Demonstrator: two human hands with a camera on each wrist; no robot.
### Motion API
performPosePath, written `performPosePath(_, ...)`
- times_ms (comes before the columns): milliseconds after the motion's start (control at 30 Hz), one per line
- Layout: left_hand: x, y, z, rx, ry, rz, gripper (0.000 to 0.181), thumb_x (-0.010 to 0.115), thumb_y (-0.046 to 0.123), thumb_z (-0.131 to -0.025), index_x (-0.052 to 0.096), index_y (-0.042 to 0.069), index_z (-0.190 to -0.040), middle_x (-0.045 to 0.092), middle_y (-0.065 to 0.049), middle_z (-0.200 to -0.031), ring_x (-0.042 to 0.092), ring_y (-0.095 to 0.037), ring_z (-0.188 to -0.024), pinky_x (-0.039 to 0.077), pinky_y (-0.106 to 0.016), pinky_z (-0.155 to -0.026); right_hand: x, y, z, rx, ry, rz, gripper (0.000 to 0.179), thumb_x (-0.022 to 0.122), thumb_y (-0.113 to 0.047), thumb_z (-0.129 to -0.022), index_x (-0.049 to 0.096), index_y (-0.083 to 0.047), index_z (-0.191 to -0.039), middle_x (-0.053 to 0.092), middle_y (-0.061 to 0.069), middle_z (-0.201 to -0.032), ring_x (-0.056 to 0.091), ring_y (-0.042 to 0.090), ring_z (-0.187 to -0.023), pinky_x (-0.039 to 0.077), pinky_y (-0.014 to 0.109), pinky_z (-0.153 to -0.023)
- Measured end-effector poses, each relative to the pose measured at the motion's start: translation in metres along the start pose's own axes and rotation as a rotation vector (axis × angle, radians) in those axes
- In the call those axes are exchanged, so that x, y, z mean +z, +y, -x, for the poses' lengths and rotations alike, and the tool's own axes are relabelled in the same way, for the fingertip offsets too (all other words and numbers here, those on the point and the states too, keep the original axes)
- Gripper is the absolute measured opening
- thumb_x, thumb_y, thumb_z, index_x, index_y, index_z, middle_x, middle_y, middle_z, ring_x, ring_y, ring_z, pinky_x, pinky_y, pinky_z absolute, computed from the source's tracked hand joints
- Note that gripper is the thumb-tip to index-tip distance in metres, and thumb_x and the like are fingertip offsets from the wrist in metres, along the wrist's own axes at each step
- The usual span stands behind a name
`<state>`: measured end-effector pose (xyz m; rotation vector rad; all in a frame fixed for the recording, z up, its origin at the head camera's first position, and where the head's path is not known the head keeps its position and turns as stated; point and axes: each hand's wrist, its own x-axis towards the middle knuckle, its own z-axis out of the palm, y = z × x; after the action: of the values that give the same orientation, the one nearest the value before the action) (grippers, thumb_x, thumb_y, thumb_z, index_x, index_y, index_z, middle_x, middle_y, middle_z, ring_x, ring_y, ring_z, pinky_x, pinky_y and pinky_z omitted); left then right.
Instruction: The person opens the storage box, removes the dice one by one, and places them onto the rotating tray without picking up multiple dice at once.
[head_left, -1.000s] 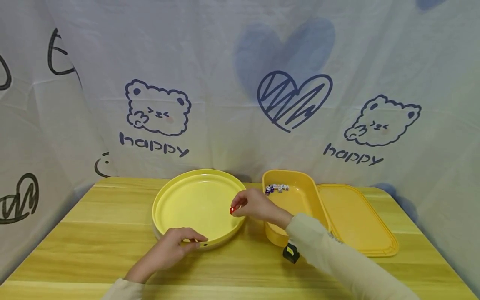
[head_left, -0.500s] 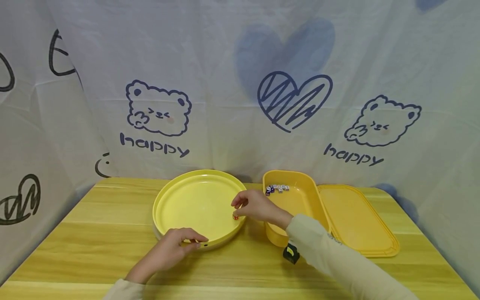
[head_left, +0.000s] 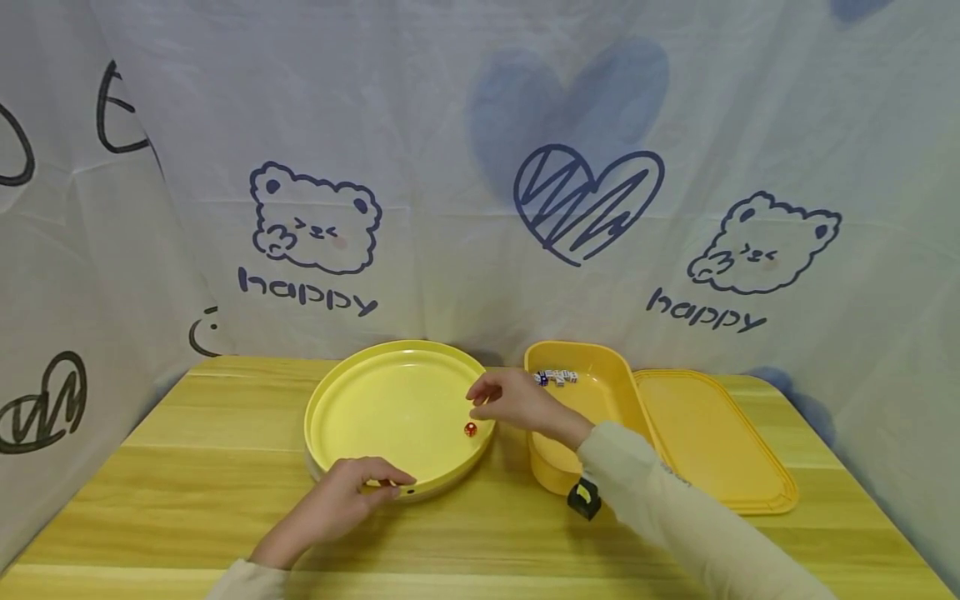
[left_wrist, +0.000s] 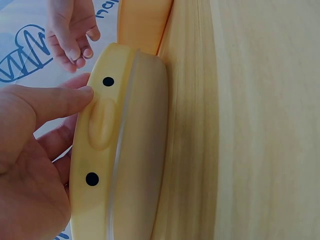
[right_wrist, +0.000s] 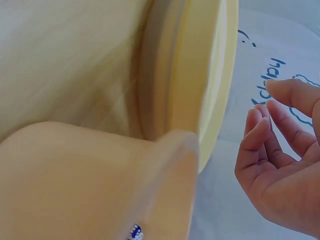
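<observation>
A round yellow tray [head_left: 390,408] stands on the table. My left hand [head_left: 352,492] holds its near rim, thumb outside and fingers over the edge, as the left wrist view shows beside the tray wall [left_wrist: 102,150]. On the tray's right side lies a small red die [head_left: 470,429]. Just above it hovers my right hand [head_left: 517,404], fingers loosely bent and apart from the die. The right wrist view also has this hand [right_wrist: 285,160], with nothing between thumb and fingertips.
Right of the tray stands an orange-yellow box [head_left: 551,475], with several white and blue dice [head_left: 558,377] at its far left. Its flat lid [head_left: 712,442] lies further right. A printed cloth [head_left: 442,250] hangs behind the table [head_left: 187,467].
My right hand has let go of the red die, which now lies on the tray, and has lifted slightly away from it. The left hand stays on the rim.
</observation>
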<state>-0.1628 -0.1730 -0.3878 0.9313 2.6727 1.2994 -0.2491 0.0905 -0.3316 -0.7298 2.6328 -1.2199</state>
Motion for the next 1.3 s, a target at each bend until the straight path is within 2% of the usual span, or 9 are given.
performPosePath(200,0.002,-0.001,0.001,-0.002,0.006,-0.005,0.017,0.065,0.003,-0.090,0.074,0.008,-0.103,0.070,0.002,-0.096,0.061,-0.009,-0.086,0.052,-0.026,-0.072,-0.012,-0.001,-0.003,0.033,0.017,-0.036,0.020,0.072,-0.007,-0.086,0.068,0.002,-0.103,0.064,0.003,-0.089,0.057,0.015,-0.081,0.049,0.024,-0.071)
performPosePath(400,0.002,-0.002,0.002,0.011,0.011,-0.006,0.016,0.065,0.003,-0.091,0.074,0.008,-0.103,0.070,0.002,-0.096,0.060,-0.008,-0.086,0.052,-0.026,-0.072,-0.034,0.004,-0.008,0.080,0.069,-0.066,0.021,0.069,-0.012,-0.090,0.068,-0.001,-0.108,0.065,0.006,-0.096,0.057,0.019,-0.085,0.049,0.026,-0.069)
performPosePath(567,0.002,-0.001,0.001,0.013,0.006,0.007,0.016,0.065,0.003,-0.091,0.074,0.007,-0.104,0.070,0.001,-0.097,0.061,-0.009,-0.086,0.052,-0.026,-0.072,-0.053,0.019,-0.013,0.101,0.142,-0.089,0.026,0.066,-0.009,-0.091,0.065,0.003,-0.114,0.066,0.012,-0.104,0.059,0.023,-0.093,0.052,0.034,-0.081)
performPosePath(733,0.002,-0.002,0.001,0.006,0.006,0.008,0.016,0.065,0.004,-0.091,0.074,0.007,-0.104,0.070,0.001,-0.097,0.061,-0.011,-0.086,0.052,-0.026,-0.072,-0.065,0.039,-0.016,0.152,0.188,-0.118,0.029,0.065,-0.010,-0.092,0.064,0.003,-0.118,0.065,0.015,-0.109,0.059,0.024,-0.094,0.053,0.038,-0.082)
performPosePath(933,0.003,-0.002,0.000,0.012,0.010,0.003,0.016,0.065,0.004,-0.091,0.074,0.007,-0.104,0.070,0.000,-0.097,0.061,-0.010,-0.086,0.053,-0.026,-0.072,-0.069,0.062,-0.018,0.223,0.183,-0.124,0.031,0.065,-0.011,-0.093,0.063,0.004,-0.120,0.065,0.017,-0.114,0.059,0.028,-0.099,0.051,0.041,-0.084)
performPosePath(1200,0.003,-0.003,0.000,0.004,-0.003,0.012,0.017,0.063,0.002,-0.092,0.073,0.007,-0.105,0.070,-0.001,-0.098,0.062,-0.009,-0.087,0.053,-0.026,-0.073,-0.066,0.089,-0.022,0.234,0.186,-0.100,0.028,0.068,-0.011,-0.091,0.066,0.001,-0.116,0.066,0.015,-0.114,0.059,0.024,-0.098,0.050,0.032,-0.079)
performPosePath(1300,0.004,-0.003,0.001,0.018,-0.004,0.012,0.017,0.063,0.002,-0.092,0.073,0.006,-0.105,0.070,-0.002,-0.098,0.062,-0.009,-0.086,0.053,-0.027,-0.072,-0.063,0.097,-0.023,0.239,0.182,-0.112,0.028,0.067,-0.007,-0.090,0.065,0.003,-0.117,0.065,0.017,-0.114,0.059,0.022,-0.093,0.051,0.037,-0.081)
